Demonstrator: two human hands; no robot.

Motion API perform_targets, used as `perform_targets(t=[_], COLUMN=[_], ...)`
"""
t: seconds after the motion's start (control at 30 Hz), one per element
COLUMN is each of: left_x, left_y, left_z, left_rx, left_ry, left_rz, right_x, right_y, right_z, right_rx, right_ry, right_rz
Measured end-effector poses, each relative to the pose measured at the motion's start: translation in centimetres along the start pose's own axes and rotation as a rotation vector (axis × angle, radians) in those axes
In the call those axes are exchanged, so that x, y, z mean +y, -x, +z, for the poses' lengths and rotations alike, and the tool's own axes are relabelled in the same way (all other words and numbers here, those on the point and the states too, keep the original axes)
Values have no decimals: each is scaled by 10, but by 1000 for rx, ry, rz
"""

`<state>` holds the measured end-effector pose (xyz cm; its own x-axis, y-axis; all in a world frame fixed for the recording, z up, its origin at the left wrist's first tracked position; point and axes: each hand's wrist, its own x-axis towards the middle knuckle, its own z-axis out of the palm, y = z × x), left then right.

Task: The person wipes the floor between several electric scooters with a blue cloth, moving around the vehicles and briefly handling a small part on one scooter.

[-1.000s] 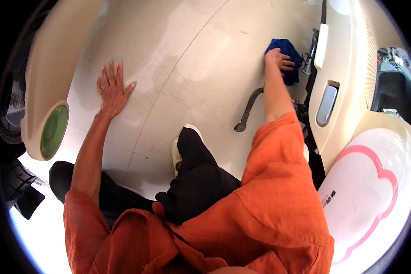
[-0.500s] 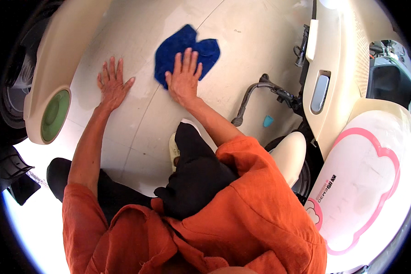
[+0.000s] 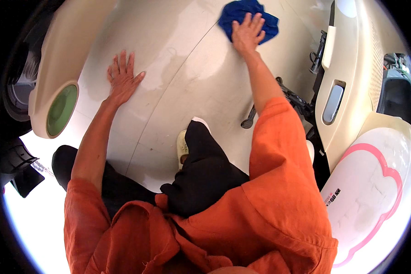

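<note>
With fingers spread, my right hand (image 3: 248, 34) presses flat on a dark blue cloth (image 3: 269, 28), out at arm's length near the top of the view. The cloth lies bunched on the pale tiled floor (image 3: 169, 98), its far edge close to the picture's rim. My left hand (image 3: 124, 81) rests palm down on the bare floor to the left, fingers apart, holding nothing. Darker, wet-looking patches show on the tiles around both hands.
At the left stands a cream scooter body with a green round panel (image 3: 62, 109). Another cream scooter (image 3: 351, 68) stands at the right, its black kickstand (image 3: 248, 122) reaching the floor. Its white, pink-edged seat (image 3: 370, 192) is nearby. My foot in a pale shoe (image 3: 182, 145) is below.
My right hand has slid the blue cloth forward and to the right across the floor, the arm now stretched further. The left hand stays on the floor; the view has shifted slightly.
</note>
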<state>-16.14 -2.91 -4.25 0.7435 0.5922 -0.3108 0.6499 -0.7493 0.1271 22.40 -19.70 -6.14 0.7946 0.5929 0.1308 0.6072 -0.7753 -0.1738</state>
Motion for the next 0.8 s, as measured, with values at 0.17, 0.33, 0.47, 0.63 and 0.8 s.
perform_targets(t=[0.17, 0.33, 0.47, 0.63, 0.8], left_x=[-2, -3, 4, -5, -50], left_y=[-4, -6, -10, -12, -28], left_z=[2, 12, 11, 1, -4], left_rx=[44, 93, 54, 55, -76], left_ry=[24, 4, -53, -3, 109], left_rz=[28, 39, 17, 38, -23], right_x=[28, -2, -51, -136, -182], right_y=[21, 112, 209, 281, 269], right_z=[-23, -33, -41, -61, -58], right_rx=[-118, -59, -73, -372, -303], right_ry=[-110, -2, 105, -88, -276], right_rz=[255, 418, 412, -10, -688])
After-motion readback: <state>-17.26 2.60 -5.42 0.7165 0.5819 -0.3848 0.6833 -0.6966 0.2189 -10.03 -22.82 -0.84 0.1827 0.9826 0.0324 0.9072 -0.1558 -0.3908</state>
